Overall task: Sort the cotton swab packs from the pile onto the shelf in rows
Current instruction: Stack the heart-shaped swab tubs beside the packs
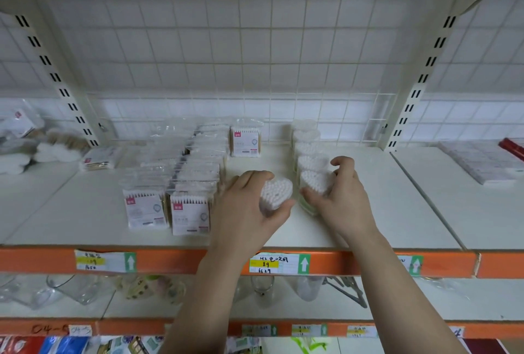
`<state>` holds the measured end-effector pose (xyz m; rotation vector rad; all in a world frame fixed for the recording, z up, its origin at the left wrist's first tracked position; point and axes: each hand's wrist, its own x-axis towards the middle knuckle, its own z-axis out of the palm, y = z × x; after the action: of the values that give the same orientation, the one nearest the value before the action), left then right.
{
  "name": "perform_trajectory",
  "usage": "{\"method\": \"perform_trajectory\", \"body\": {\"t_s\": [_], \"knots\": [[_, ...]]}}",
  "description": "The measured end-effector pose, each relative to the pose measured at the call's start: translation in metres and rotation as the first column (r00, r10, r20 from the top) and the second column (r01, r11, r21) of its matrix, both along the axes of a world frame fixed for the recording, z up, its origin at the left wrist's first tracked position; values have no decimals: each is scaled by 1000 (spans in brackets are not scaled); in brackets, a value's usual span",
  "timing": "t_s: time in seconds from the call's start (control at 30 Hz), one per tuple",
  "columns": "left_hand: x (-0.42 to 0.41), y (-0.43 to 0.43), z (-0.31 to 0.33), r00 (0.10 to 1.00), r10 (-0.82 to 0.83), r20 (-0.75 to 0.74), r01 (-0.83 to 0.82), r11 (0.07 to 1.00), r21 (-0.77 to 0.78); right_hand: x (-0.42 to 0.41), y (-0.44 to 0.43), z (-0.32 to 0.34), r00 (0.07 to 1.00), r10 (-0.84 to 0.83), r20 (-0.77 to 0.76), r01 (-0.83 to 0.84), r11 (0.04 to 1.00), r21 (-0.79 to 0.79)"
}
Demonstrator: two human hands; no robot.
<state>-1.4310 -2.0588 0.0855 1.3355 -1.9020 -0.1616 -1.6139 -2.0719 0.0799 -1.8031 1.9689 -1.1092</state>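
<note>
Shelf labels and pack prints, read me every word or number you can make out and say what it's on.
"H2", handwritten characters, "89", "6629": middle price tag on the orange shelf edge.
"1650": left price tag; its other lines are blurred.
"04-5": handwritten on the lower shelf edge.
Rectangular swab packs: pink logo, print too small to read.
Lower price tags: unreadable.

Both forearms are bare up to the frame's bottom edge, no sleeves showing. The left hand (243, 206) and right hand (337, 197) wear no gloves, rings or watch.
</note>
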Motion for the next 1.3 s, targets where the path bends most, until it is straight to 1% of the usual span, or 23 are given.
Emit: {"method": "perform_trajectory", "body": {"t_s": [0.13,0.27,0.4,0.5,0.6,0.7,0.9,1.03,1.3], "knots": [[-5,2,-2,1000,-14,-10,14,1000,-6,-2,-4,-1,1000,20,-5,-20,1000,9],[-13,3,0,1000,-27,-13,26,999,-24,-9,-4,-3,996,88,35,-89,996,23],[-23,7,0,998,-66,2,66,997,-42,-26,3,0,987,145,73,-154,978,141],[-36,10,-3,994,-107,-19,106,994,-27,-41,8,1,991,130,26,-132,966,224],[-49,12,-4,991,-132,-36,131,991,-33,-54,10,-1,995,74,-70,-58,977,207],[-60,13,-4,990,-129,-47,128,991,-31,-65,12,-7,992,26,-124,-2,982,191],[-67,11,-25,993,-73,-95,76,997,26,-73,13,-19,991,2,-135,17,990,143],[-69,12,-29,991,-58,-122,60,998,12,-73,13,-25,989,-10,-146,28,993,117],[-72,8,-32,991,-46,-128,49,999,20,-71,11,-26,986,-20,-167,43,990,134]]}}
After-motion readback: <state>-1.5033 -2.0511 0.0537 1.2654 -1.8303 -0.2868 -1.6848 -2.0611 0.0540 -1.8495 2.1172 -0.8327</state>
